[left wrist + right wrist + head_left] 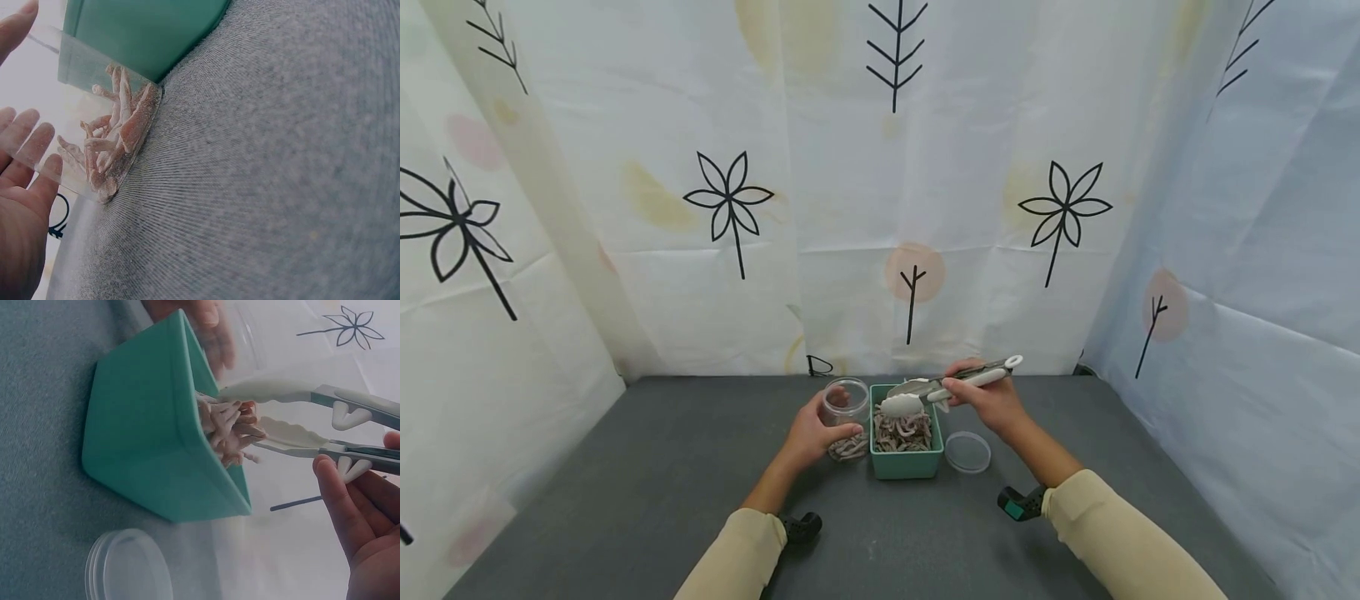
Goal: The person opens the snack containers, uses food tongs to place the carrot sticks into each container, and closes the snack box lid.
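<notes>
My left hand (808, 435) is curled round a clear jar (846, 395) that stands upright on the table. Some pale, powdery stick-shaped pieces (119, 128) lie in its bottom. Right beside the jar is a green rectangular bin (906, 465), well filled with similar stick-shaped pieces (901, 435). My right hand (995, 402) grips white and grey tongs (904, 406) over the bin. In the right wrist view, the scalloped tong heads reach the bin's mouth, with several pieces (231, 428) between them. Whether they pinch those pieces firmly, I cannot tell.
A round clear lid (967, 452) lies on the dark grey table (700, 475), just right of the bin. Behind the table's far edge hangs a white curtain (842, 183) with plant drawings, which also runs along both sides.
</notes>
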Available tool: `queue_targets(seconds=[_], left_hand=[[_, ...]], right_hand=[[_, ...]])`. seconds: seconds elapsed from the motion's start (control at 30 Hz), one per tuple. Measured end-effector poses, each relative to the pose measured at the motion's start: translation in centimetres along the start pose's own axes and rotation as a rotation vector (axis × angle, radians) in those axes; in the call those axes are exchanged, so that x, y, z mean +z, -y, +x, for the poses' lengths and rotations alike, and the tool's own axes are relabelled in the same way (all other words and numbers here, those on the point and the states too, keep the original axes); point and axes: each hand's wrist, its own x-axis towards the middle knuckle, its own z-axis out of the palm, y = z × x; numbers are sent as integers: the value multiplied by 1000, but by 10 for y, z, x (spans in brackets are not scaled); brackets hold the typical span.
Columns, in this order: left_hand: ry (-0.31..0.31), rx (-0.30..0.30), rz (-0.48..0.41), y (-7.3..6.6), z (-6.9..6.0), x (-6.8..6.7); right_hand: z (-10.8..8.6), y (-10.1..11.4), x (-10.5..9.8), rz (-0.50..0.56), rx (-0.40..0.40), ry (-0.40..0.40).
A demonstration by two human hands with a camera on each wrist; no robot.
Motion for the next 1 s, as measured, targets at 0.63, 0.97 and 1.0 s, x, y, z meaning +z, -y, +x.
queue_targets(seconds=[0.63,0.97,1.0], left_hand=[[4,-10,-11,-2,-1,-1],[11,0,-33,-2,-1,0],[13,1,-40,-2,-1,0]], right_hand=[[-2,-3,0,1,47,-52],[-3,-7,-6,-12,6,-11],[-3,-8,-7,-14,3,-3]])
